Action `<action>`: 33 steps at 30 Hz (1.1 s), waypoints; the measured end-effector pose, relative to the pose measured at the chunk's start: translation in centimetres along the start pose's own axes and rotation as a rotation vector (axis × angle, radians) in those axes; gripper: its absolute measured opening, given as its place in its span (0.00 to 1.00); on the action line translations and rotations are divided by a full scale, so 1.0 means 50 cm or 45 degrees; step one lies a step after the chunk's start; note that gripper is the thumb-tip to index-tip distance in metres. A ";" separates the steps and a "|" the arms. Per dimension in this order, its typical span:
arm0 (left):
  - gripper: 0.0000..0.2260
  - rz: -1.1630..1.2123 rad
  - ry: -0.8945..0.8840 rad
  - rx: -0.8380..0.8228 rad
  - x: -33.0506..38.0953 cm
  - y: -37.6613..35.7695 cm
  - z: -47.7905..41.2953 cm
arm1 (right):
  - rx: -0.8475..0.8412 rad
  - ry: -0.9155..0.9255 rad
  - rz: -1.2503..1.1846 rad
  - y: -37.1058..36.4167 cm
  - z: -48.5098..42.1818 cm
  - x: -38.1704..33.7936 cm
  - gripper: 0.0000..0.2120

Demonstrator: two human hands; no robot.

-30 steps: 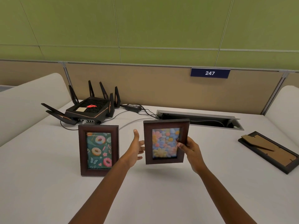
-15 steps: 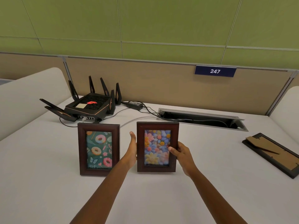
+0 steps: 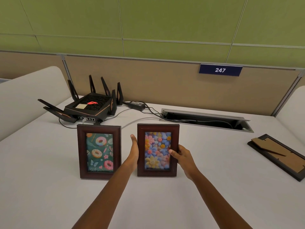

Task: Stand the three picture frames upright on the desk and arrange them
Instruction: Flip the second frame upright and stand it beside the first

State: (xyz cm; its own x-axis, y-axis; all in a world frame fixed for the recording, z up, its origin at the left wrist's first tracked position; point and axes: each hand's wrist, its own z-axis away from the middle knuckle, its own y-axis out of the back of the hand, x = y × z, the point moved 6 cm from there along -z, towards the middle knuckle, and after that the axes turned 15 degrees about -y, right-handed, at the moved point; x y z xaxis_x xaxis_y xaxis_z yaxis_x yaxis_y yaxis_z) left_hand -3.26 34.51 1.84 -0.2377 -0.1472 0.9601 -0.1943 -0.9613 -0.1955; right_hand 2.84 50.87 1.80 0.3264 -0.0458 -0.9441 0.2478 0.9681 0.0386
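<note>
Two bare forearms reach forward over the white surface (image 3: 49, 187). The right hand (image 3: 182, 156) has its grip pinching the right edge of a dark brown wooden frame with a flower picture (image 3: 158, 150), thumb on the front. The left hand (image 3: 134, 150) lies flat and spread against that frame's left edge. Just left stands a matching frame with a doughnut picture (image 3: 99, 152), upright. Far right, a third black frame (image 3: 279, 156) lies face down. Behind sits a black router with antennas (image 3: 89, 106).
</note>
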 end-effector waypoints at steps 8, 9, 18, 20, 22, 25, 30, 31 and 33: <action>0.26 -0.529 -0.429 0.402 0.061 0.018 0.045 | 0.105 -0.014 0.244 0.021 0.018 0.013 0.16; 0.25 -0.621 -0.540 0.437 0.074 0.014 0.057 | 0.126 -0.009 0.259 0.028 0.022 0.017 0.17; 0.32 -1.492 -1.432 0.287 0.117 -0.111 0.177 | 0.373 0.076 0.515 0.117 0.064 0.054 0.13; 0.27 -1.595 -1.551 0.148 0.097 -0.149 0.190 | 0.434 0.087 0.628 0.141 0.075 0.067 0.14; 0.25 -1.676 -1.569 -0.010 0.068 -0.184 0.198 | 0.475 0.083 0.719 0.162 0.085 0.084 0.15; 0.25 -1.749 -1.443 -0.282 0.016 -0.231 0.201 | 0.529 0.061 0.888 0.191 0.093 0.104 0.18; 0.23 -1.813 -1.325 -0.659 -0.077 -0.287 0.185 | 0.617 -0.054 1.265 0.224 0.088 0.128 0.22; 0.25 -1.828 -1.252 -0.689 -0.090 -0.292 0.180 | 0.639 -0.075 1.296 0.229 0.089 0.131 0.22; 0.28 -1.833 -1.125 -0.656 -0.107 -0.287 0.163 | 0.672 -0.117 1.336 0.238 0.095 0.137 0.23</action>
State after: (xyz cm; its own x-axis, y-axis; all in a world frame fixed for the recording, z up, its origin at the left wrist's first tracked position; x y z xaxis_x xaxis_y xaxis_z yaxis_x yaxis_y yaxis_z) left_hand 8.56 47.20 1.12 0.8807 0.4343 0.1888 -0.0610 -0.2913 0.9547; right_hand 12.33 60.92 -2.64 0.6542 0.6741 -0.3430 0.1587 0.3211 0.9337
